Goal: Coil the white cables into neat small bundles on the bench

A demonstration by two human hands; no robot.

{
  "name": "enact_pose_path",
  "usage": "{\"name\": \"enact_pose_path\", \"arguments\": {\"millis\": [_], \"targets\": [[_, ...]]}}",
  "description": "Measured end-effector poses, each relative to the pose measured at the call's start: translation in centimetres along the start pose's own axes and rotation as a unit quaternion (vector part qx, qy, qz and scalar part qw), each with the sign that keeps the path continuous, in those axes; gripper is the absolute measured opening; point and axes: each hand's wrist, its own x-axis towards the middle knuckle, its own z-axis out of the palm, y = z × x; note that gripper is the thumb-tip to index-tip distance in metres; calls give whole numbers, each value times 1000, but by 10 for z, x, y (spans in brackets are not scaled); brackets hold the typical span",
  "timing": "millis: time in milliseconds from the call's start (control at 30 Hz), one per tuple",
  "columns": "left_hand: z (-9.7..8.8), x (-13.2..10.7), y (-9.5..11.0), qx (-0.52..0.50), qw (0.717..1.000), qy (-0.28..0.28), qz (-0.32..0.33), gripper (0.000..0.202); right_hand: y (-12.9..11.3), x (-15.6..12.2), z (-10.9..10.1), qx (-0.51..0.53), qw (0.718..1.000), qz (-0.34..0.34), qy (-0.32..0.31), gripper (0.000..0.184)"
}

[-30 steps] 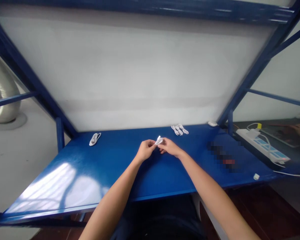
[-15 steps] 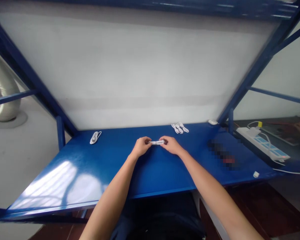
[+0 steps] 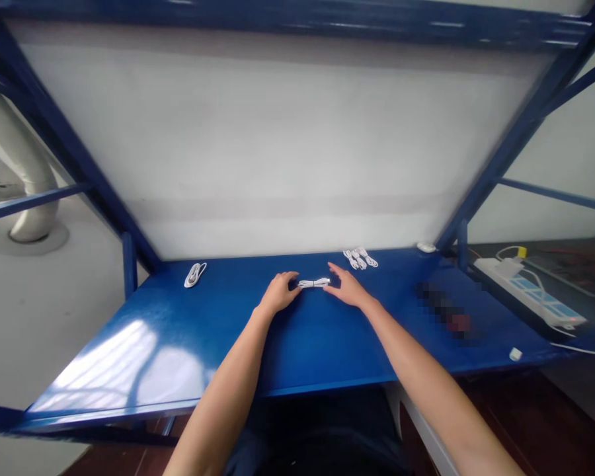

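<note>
A bundled white cable (image 3: 314,283) with a dark tie round its middle lies on the blue table (image 3: 322,350). At its left end is my left hand (image 3: 279,291), thumb and fingers apart, close to the cable. My right hand (image 3: 348,287) is spread at the other end, its thumb near the cable tip. Neither hand grips the cable. Beyond my right hand, several bundled white cables (image 3: 360,258) lie side by side near the back edge. Another coiled white cable (image 3: 195,274) rests at the back left.
A white power strip (image 3: 530,291) with plugs lies at the right. A small white cube-shaped piece (image 3: 515,354) sits near the front right edge. A white object (image 3: 426,247) stands at the back right corner. Part of the table is blurred out. Blue frame posts (image 3: 74,145) flank the white back panel.
Both hands have let go of the bundled cable and their fingers have opened. The right hand has drawn slightly away to the right. The cable stays on the table.
</note>
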Motion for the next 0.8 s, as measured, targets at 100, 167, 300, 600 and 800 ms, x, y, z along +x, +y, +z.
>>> {"name": "enact_pose_path", "arguments": {"millis": [100, 167, 300, 600, 800], "targets": [[-10, 0, -2, 41, 998, -37, 6, 51, 9, -4, -10, -25, 999, 11, -39, 83], [-17, -1, -4, 100, 993, -65, -21, 65, 11, -6, -12, -56, 996, 2, -63, 82], [-24, -4, -7, 214, 961, -143, -106, 101, 8, -9, -8, -142, 986, 1, -92, 84], [-23, -6, -4, 277, 933, -201, -111, 114, 0, -11, -8, -196, 968, 41, -149, 93], [-24, -6, 0, 306, 916, -229, -119, 115, -4, -11, -13, -215, 959, 51, -177, 94]]}}
